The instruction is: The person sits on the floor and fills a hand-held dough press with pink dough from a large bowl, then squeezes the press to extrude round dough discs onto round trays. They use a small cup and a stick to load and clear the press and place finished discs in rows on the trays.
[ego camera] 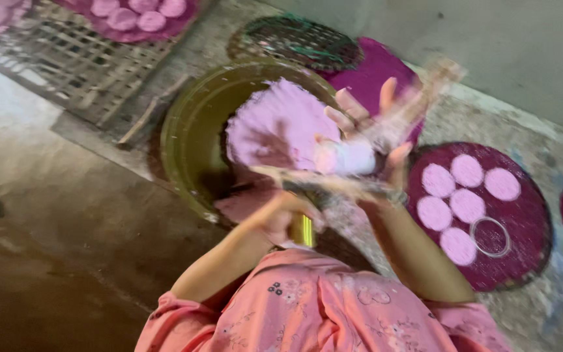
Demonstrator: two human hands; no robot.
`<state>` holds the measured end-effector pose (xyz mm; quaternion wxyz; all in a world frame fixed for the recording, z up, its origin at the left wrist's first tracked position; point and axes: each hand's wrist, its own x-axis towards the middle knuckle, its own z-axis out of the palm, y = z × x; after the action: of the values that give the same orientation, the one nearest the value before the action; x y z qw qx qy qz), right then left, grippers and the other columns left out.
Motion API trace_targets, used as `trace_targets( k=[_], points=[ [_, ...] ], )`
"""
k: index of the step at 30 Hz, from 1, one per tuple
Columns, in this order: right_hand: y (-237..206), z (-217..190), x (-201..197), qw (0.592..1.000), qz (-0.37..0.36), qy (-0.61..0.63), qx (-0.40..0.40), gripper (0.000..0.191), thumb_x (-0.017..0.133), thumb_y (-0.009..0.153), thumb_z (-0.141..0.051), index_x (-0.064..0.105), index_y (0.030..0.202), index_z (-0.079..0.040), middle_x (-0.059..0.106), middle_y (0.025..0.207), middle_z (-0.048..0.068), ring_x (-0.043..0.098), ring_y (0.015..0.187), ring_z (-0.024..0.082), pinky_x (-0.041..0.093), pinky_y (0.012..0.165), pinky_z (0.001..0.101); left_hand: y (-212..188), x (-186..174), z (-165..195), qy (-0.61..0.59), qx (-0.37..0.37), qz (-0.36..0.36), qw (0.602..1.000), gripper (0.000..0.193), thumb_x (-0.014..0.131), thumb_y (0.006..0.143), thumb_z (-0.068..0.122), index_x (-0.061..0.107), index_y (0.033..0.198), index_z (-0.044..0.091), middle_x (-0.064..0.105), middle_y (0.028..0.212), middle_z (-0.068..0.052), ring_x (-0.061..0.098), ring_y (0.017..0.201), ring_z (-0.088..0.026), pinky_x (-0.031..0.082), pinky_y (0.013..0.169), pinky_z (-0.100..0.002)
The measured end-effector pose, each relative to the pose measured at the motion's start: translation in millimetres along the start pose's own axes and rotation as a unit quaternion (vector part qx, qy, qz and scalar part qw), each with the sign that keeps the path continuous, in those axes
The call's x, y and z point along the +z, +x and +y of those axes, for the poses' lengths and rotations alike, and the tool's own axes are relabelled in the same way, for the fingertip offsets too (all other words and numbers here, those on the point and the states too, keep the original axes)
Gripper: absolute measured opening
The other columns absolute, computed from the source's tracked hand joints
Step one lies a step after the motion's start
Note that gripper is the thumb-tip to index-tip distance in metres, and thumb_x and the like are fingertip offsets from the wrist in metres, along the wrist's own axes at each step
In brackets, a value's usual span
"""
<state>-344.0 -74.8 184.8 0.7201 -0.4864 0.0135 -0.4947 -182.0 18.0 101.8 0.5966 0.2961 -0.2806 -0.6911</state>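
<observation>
Pink floral sleeve (333, 306) at bottom center. Left hand (281, 218) grips a yellow handle (305, 229); right hand (373, 124), fingers spread, cradles pink paste (281, 124) mid-frame over the green basin (190, 124). Everything's blurry, so paste could easily slop onto the floor (66, 228).

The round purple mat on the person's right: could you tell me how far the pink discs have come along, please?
Done: six pink discs lie on the purple mat, beside an empty metal ring. In hand: the right hand holds a blurred pale lump, and the left hand grips a yellowish tool over the green basin. Left: pink mash remains in the basin, and the ring is unfilled.
</observation>
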Motion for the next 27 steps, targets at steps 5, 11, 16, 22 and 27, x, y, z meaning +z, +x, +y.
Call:
trace_targets(
  k=[5,11,16,22,27],
  points=[
    [-48.9,-103.2,-42.9,0.998,-0.025,0.029,0.059,0.093,0.078,0.097,-0.047,0.03,0.165,-0.005,0.052,0.14,0.031,0.065,0.113,0.036,0.058,0.094,0.042,10.4,69.0,-1.0,0.3,0.192,-0.166,0.92,0.034,0.081,0.088,0.008,0.064,0.117,0.004,0.065,0.107,-0.009,0.065,0.095,-0.018,0.055,0.086,-0.038],
    [-99.8,-204.0,-54.1,0.842,-0.196,-0.477,-0.16,0.079,0.072,0.105,-0.026,0.023,0.166,-0.038,0.054,0.145,0.028,0.067,0.119,0.041,0.061,0.092,0.0447,19.2,147.1,-5.5,0.56,0.174,-0.178,0.791,0.03,0.085,0.082,0.024,0.068,0.102,0.011,0.071,0.089,-0.009,0.071,0.077,-0.022,0.055,0.07,-0.038],
    [-141.6,-236.6,-64.1,0.724,-0.232,-0.603,-0.243,0.083,0.076,0.093,-0.033,0.028,0.161,-0.032,0.064,0.118,0.033,0.072,0.102,0.049,0.062,0.086,0.0562,28.1,201.6,-57.4,0.536,0.255,-0.241,0.768,0.023,0.082,0.091,0.022,0.069,0.108,0.012,0.07,0.094,-0.011,0.07,0.085,-0.026,0.054,0.075,-0.04],
    [-194.4,-272.4,-112.5,0.795,-0.121,-0.576,-0.143,0.075,0.068,0.096,-0.032,0.032,0.161,-0.025,0.057,0.143,0.03,0.062,0.136,0.047,0.054,0.114,0.0567,69.2,242.7,-100.1,0.474,0.269,-0.329,0.771,0.035,0.079,0.089,0.026,0.067,0.116,0.008,0.071,0.102,-0.011,0.07,0.094,-0.025,0.054,0.086,-0.039],
    [-228.6,-336.9,-175.3,0.88,-0.101,-0.32,0.336,0.104,0.083,0.083,-0.057,0.033,0.158,-0.004,0.036,0.165,0.025,0.035,0.155,0.038,0.028,0.129,0.0511,96.7,281.3,-106.3,0.513,0.037,-0.318,0.797,0.038,0.083,0.08,0.035,0.071,0.11,0.015,0.076,0.101,-0.006,0.074,0.093,-0.022,0.056,0.084,-0.038]
  ],
)
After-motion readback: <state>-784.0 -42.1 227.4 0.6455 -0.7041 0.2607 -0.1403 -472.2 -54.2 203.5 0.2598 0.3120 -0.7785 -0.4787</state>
